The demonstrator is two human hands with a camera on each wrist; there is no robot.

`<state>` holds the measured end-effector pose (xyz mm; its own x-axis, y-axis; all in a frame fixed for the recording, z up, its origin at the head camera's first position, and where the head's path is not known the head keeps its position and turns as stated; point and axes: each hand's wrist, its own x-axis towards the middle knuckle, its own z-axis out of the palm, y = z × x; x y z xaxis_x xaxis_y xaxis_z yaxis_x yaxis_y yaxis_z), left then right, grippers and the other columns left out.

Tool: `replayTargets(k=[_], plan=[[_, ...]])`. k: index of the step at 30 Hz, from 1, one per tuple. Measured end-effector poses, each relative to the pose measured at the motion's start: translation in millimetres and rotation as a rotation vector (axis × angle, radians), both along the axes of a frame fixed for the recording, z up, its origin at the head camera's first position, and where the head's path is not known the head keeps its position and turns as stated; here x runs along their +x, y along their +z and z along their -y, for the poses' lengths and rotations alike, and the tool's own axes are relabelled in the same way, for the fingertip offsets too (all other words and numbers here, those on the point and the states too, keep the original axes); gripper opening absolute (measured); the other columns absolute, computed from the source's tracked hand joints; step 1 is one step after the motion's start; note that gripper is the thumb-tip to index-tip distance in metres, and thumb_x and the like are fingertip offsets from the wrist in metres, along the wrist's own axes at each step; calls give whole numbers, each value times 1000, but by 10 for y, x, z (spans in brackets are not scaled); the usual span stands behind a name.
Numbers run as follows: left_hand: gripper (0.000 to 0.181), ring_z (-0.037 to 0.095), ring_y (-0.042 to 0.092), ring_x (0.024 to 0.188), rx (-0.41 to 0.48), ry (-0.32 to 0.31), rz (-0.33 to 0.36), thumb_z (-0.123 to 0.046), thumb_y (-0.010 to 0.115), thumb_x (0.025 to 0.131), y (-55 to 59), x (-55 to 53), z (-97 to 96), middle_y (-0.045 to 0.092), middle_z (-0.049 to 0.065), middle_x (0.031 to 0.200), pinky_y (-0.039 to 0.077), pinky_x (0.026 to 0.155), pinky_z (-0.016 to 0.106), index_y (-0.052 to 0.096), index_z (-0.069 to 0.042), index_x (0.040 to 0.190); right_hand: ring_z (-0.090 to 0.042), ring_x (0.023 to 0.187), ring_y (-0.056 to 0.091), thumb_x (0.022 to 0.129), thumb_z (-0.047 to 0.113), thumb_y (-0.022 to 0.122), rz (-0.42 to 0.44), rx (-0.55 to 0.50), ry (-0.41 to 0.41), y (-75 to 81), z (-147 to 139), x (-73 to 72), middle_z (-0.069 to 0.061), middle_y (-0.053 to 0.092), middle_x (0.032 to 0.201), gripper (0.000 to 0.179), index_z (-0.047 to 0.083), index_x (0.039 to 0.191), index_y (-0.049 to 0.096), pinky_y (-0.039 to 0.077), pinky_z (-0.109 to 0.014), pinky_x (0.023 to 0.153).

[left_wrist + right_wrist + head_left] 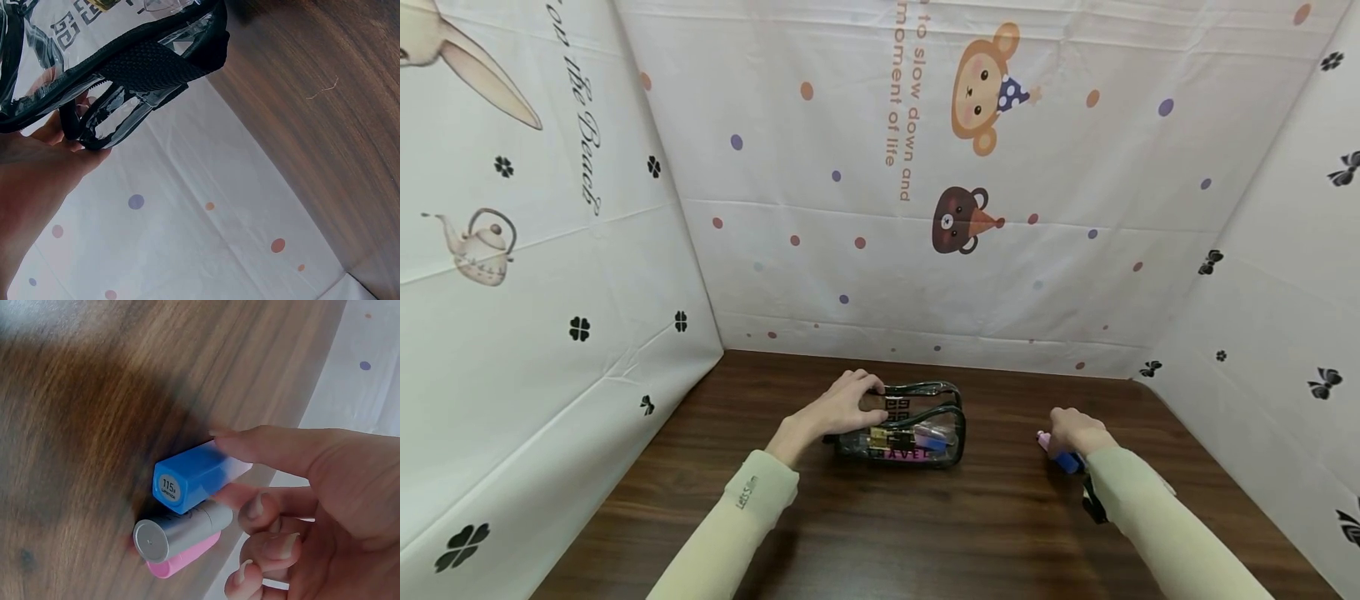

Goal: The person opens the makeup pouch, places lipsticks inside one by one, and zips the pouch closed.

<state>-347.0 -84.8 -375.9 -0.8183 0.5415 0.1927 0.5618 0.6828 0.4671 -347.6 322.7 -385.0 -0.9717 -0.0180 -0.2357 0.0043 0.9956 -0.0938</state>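
Observation:
A clear travel pouch (943,425) with black trim lies on the brown table, several cosmetics visible through its plastic. My left hand (842,408) grips its upper left part; in the left wrist view, thumb and fingers of the left hand (44,162) are at the black-edged handle loop (112,128). Over on the right, my right hand (281,500) pinches a square blue-and-pink lipstick (187,478) between thumb and finger, its round end label facing the camera. Right beside it lie a silver tube (181,534) and a pink tube (184,556).
Printed white cloth (820,275) rises behind the table (970,533) and along both sides. Inside the pouch, a blue-and-pink item (931,439) and a gold-and-black item (880,439) show. A dark wrist device (1093,500) sits under the right sleeve.

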Motion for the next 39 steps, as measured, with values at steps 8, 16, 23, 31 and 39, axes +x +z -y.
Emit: replayTargets(k=[8, 16, 23, 31, 39], plan=[[39, 27, 44, 122, -11, 0, 5, -38, 61, 91, -9, -16, 1, 51, 6, 132, 39, 99, 48, 57, -17, 123, -23, 73, 50, 74, 6, 75, -6, -1, 21, -31, 47, -12, -12, 61, 88, 32, -2, 100, 60, 42, -38, 63], [39, 28, 44, 123, 1, -4, -3, -38, 61, 91, -12, -14, 3, 51, 6, 132, 39, 100, 49, 57, -17, 123, -20, 67, 48, 76, 9, 73, -61, -52, 76, 123, 195, 15, -5, 56, 74, 18, 4, 86, 59, 38, -35, 58], [39, 28, 45, 120, 3, -11, -16, -37, 61, 91, -11, -11, -1, 52, 7, 131, 40, 98, 49, 57, -16, 123, -11, 52, 43, 77, 13, 74, -122, -118, 110, 311, 331, -6, 3, 47, 54, 27, 11, 61, 52, 32, -26, 49], [39, 27, 44, 121, -7, -2, -7, -38, 61, 91, -4, -17, -5, 51, 6, 131, 39, 99, 48, 57, -16, 123, -12, 53, 49, 77, 15, 72, -139, -119, 116, 538, 462, 7, -3, 62, 60, 19, 8, 63, 60, 37, -27, 49], [39, 27, 45, 121, -18, 7, -14, -39, 61, 91, -15, -13, -6, 52, 6, 130, 40, 99, 48, 57, -17, 123, -13, 57, 50, 77, 17, 74, -184, -102, 160, 613, 594, -3, -1, 60, 62, 19, 9, 66, 61, 37, -29, 52]])
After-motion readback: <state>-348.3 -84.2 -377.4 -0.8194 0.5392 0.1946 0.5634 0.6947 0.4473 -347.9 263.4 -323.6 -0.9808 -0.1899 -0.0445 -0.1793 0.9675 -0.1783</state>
